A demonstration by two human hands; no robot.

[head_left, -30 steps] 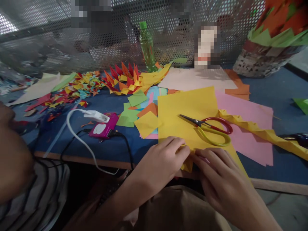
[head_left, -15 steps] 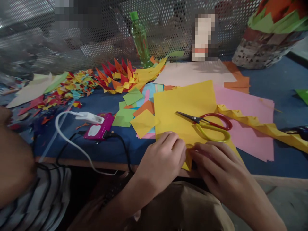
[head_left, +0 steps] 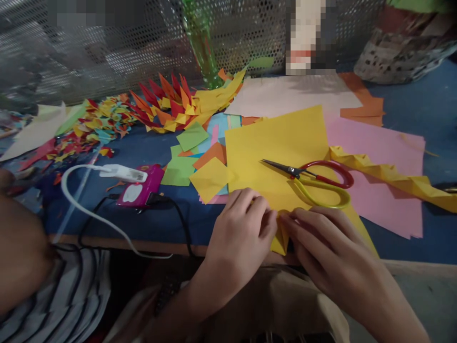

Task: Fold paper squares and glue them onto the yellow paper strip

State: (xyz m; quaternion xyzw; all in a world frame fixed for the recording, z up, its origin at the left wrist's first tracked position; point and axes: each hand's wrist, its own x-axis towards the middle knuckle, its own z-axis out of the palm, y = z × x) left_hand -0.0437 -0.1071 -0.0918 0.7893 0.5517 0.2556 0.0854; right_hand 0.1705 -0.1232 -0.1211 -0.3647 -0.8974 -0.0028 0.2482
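Your left hand and right hand, close together, pinch small folded yellow paper piece; press creases evenly, avoid nudging red-and-yellow-handled metal scissors.

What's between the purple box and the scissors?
Head view: green paper, orange paper, a yellow square, then part of the yellow sheet the scissors lie on.

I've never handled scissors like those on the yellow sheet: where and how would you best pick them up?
Probably by the red loop and yellow loop, coming from the right with the right hand once it is free. The scissors lie mostly on the yellow sheet, their roomy loops near that hand, while the pointed blades face left.
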